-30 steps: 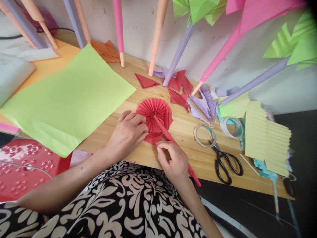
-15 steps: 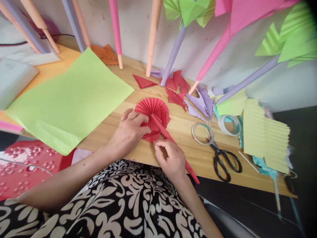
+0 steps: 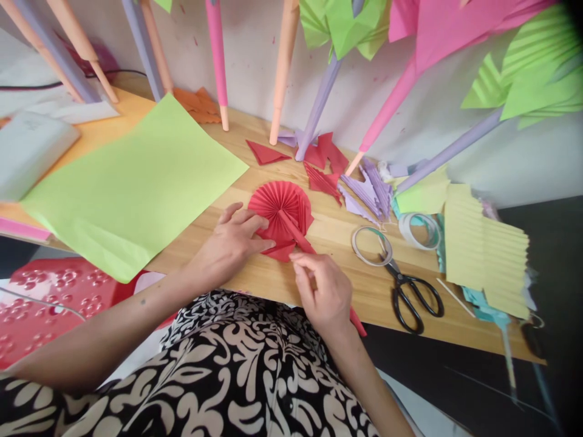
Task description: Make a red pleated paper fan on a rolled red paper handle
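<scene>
A round pleated red paper fan (image 3: 277, 200) lies on the wooden table, with a rolled red paper stick (image 3: 298, 233) running from its centre toward the table's front edge. My left hand (image 3: 239, 240) rests on the fan's left side, fingers spread and pressing on the paper. By the fan's lower edge, my right hand (image 3: 323, 288) is closed in a pinch over the stick and hides part of it. Whatever is between those fingertips is too small to make out. Black-handled scissors (image 3: 403, 282) and a thin tape roll (image 3: 371, 246) lie to the right.
A large green paper sheet (image 3: 136, 182) covers the left side, beside a white box (image 3: 36, 152). Red scraps (image 3: 323, 176) and purple scraps (image 3: 368, 191) lie behind the fan. Paper-flower stems (image 3: 319, 103) lean on the wall. Pleated yellow paper (image 3: 485, 249) sits far right.
My right hand has shifted slightly right and away from the fan's lower edge, still pinched. My left hand has drawn back a little to the left. The fan stays in place.
</scene>
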Available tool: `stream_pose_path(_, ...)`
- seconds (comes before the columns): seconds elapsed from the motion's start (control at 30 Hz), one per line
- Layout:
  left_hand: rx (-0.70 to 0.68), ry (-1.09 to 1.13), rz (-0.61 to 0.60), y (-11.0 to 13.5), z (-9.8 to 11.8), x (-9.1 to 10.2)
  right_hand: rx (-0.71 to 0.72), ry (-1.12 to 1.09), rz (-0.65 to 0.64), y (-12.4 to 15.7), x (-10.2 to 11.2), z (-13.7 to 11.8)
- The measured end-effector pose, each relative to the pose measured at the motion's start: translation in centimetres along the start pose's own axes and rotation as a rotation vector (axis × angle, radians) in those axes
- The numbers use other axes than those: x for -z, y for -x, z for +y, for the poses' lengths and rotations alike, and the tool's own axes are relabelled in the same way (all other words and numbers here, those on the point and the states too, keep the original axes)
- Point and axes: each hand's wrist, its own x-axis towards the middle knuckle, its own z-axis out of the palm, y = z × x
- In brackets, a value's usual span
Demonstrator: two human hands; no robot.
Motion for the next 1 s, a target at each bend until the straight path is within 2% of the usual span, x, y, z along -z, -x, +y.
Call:
stream_pose_path(0.07,-0.002,0.007,0.0,0.0,-0.1,-0.1,0.001,0.026,0.005,-0.7,0.4,-0.1)
stream_pose_path(0.13,0.003,0.007,-0.001,0.1,-0.2,-0.2,-0.001,0.074,-0.044,-1.5,0.3,-0.1)
stream_pose_path(0.3,0.009,-0.007,0.006,0.4,-0.3,-0.5,0.031,0.221,-0.151,-2.5,-1.2,0.1)
stream_pose_path(1.0,0.056,0.096,0.037,0.7,-0.4,-0.4,0.044,0.159,-0.13,-1.9,-1.9,0.7)
